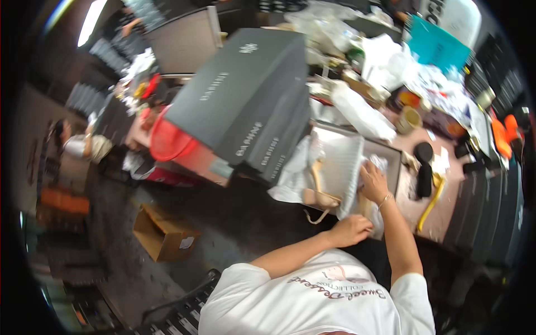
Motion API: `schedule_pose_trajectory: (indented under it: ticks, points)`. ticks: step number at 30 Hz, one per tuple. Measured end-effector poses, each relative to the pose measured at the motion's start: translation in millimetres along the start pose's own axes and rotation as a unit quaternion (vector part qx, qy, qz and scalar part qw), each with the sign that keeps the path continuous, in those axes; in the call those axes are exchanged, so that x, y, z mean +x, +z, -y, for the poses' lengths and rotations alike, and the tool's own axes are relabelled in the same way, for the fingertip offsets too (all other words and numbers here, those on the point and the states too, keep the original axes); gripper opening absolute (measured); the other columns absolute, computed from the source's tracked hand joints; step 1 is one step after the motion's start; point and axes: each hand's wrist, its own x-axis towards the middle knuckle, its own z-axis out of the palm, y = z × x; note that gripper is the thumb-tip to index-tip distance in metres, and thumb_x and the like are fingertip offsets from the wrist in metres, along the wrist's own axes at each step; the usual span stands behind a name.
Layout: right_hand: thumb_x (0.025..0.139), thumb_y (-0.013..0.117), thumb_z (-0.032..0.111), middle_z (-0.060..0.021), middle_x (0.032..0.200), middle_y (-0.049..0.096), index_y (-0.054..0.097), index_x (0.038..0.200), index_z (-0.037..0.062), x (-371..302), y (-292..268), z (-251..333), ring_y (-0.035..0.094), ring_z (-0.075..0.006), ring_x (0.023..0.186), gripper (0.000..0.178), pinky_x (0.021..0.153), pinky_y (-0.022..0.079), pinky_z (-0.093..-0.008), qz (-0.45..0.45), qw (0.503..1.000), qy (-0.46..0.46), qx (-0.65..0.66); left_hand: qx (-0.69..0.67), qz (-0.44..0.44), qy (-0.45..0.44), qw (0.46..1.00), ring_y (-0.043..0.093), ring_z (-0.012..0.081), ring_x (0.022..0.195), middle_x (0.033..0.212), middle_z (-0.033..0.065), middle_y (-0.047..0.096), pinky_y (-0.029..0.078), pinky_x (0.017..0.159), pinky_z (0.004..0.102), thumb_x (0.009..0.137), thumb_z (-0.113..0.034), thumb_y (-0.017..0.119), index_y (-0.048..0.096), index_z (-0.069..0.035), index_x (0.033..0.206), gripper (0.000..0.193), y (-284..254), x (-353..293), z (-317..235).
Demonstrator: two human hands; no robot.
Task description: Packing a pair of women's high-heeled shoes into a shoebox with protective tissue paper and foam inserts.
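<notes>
An open shoe box point(391, 152) lined with white paper lies on the cluttered table in front of me. A beige high-heeled sandal point(319, 196) rests at its left side, partly under a ribbed white wrapping sheet point(341, 164). My left hand point(352, 229) is closed on the near lower edge of that sheet. My right hand point(373, 181) lies inside the box, its fingers gripping crumpled tissue paper point(381, 162). A bracelet shows on the right wrist.
A stack of large dark grey boxes point(245, 95) stands left of the shoe box, with a red container point(167, 142) beside it. A yellow tool point(430, 204) and a black object point(424, 167) lie to the right. A cardboard box point(162, 234) sits on the floor. Another person point(78, 145) is at far left.
</notes>
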Motion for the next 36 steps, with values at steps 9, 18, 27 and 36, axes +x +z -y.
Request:
schedule_pose_trajectory:
  ticks: [9, 18, 27, 36]
  points:
    - [0.084, 0.049, 0.007, -0.0171, 0.094, 0.06, 0.058, 0.103, 0.0046, 34.9, -18.6, -42.9, 0.063, -0.0339, 0.088, 0.022, 0.073, 0.052, -0.0422, -0.012, 0.999, 0.035, 0.035, -0.002, 0.029, 0.0, 1.0, 0.06, 0.0304, 0.08, 0.084, 0.0138, 0.063, 0.048, 0.074, 0.0378, 0.079, -0.01, 0.065, 0.064, -0.001, 0.097, 0.02, -14.4, 5.0, -10.6]
    - [0.076, 0.064, 0.014, -0.0153, 0.089, 0.056, 0.054, 0.091, 0.0062, -0.3, -60.5, -28.4, 0.06, -0.0343, 0.086, 0.02, 0.068, 0.05, -0.045, -0.094, 0.991, 0.047, 0.078, -0.021, 0.042, -0.017, 0.999, 0.059, 0.0297, 0.079, 0.084, 0.014, 0.061, 0.048, 0.071, 0.0363, 0.08, -0.01, 0.065, 0.063, 0.0, 0.098, 0.021, -18.6, 8.0, -10.4]
    - [0.073, 0.061, 0.006, -0.0138, 0.093, 0.055, 0.051, 0.094, 0.0054, -62.4, -24.9, 15.2, 0.062, -0.0317, 0.084, 0.023, 0.071, 0.053, -0.0403, -0.019, 0.987, -0.025, 0.158, -0.022, 0.066, -0.017, 0.997, 0.059, 0.0293, 0.078, 0.082, 0.0142, 0.061, 0.047, 0.071, 0.0366, 0.081, -0.01, 0.065, 0.064, 0.0, 0.096, 0.018, -16.3, 12.4, -8.4]
    - [0.065, 0.075, 0.018, -0.013, 0.094, 0.057, 0.056, 0.106, 0.0087, -19.0, -20.6, 3.5, 0.058, -0.034, 0.089, 0.046, 0.078, 0.048, -0.0407, -0.115, 0.976, 0.095, 0.156, -0.018, 0.047, -0.003, 0.999, 0.06, 0.0307, 0.08, 0.085, 0.0151, 0.062, 0.048, 0.072, 0.0371, 0.082, -0.01, 0.064, 0.065, 0.001, 0.098, 0.019, -21.4, 13.2, -3.6]
